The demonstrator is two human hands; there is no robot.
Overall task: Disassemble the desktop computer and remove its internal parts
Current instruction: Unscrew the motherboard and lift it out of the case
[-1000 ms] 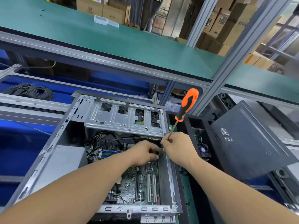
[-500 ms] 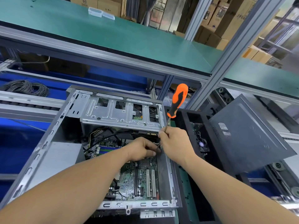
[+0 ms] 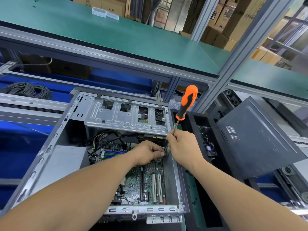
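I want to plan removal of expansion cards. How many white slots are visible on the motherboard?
2. Both white slots stand side by side on the motherboard, near the case's right wall. The left hand may hide more.

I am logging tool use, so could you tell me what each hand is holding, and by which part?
The right hand holds the screwdriver by its metal shaft, handle up. The left hand pinches something too hidden to identify.
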